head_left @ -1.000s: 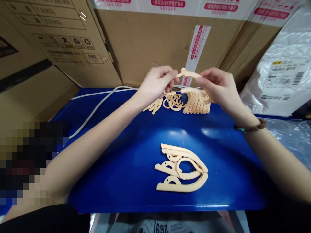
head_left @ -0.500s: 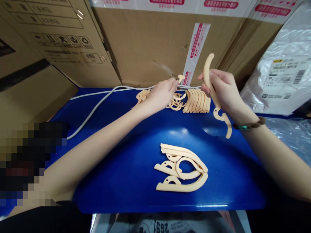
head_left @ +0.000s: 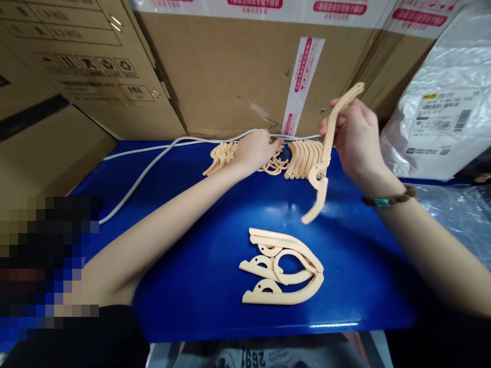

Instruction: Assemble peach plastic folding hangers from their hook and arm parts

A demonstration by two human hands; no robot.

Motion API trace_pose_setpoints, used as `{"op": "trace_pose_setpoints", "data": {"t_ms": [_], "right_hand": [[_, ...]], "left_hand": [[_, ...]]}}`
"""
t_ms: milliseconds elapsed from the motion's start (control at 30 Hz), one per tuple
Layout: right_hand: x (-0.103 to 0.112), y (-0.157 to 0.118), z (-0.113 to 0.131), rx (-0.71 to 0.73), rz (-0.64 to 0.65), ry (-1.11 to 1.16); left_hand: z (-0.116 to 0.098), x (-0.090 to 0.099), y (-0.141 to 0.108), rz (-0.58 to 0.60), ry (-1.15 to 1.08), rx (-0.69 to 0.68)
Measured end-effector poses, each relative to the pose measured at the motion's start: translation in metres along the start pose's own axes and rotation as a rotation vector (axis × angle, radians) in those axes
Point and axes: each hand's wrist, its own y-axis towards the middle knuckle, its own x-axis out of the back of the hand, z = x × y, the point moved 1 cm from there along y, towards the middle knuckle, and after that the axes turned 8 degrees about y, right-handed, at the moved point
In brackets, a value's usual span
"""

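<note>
Raised over the right of the blue table (head_left: 184, 286), my right hand (head_left: 355, 133) is closed on a beige curved plastic piece (head_left: 329, 140), with jointed parts hanging at its lower end. My left hand (head_left: 258, 151) reaches down to a pile of beige hook-shaped pieces (head_left: 275, 164); its fingers look pressed together, and what they hold, if anything, is hidden. Left of that hand lie more curved pieces (head_left: 219, 157). A neat row of curved arms (head_left: 303, 159) sits right of the hooks. Nearer the front edge rests a group of joined beige pieces (head_left: 299, 295).
Cardboard boxes (head_left: 230, 66) stand along the back and left. A white cable (head_left: 143, 176) runs across the back left. At the right are a white wrapped parcel (head_left: 429, 117) and clear plastic film (head_left: 452, 214). Below the front edge lies a printed bag (head_left: 284, 355).
My left hand has lowered into the hook pile, and the small piece at its fingertips no longer shows. The piece in my right hand has turned, its lower end swinging left.
</note>
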Motion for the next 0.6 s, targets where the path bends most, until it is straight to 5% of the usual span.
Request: {"op": "trace_pose_setpoints", "data": {"t_ms": [67, 167, 267, 367, 467, 600], "right_hand": [[0.003, 0.002, 0.000, 0.073, -0.123, 0.056], [0.008, 0.004, -0.001, 0.124, -0.198, 0.118], [0.012, 0.005, -0.001, 0.122, -0.120, -0.014], [0.011, 0.000, 0.003, 0.290, 0.066, -0.483], [0.002, -0.014, 0.006, 0.556, 0.286, -1.200], [-0.019, -0.035, 0.001, 0.598, 0.488, -1.490]], "left_hand": [[-0.004, 0.010, -0.009, 0.037, -0.185, 0.049], [-0.010, 0.026, -0.023, 0.367, -0.649, 0.036], [-0.009, 0.043, -0.032, 0.341, -0.856, 0.059], [-0.007, 0.052, -0.036, 0.218, -0.884, 0.138], [-0.012, 0.050, -0.042, 0.239, -0.887, 0.164], [-0.029, 0.039, -0.053, 0.334, -0.895, 0.170]]}}
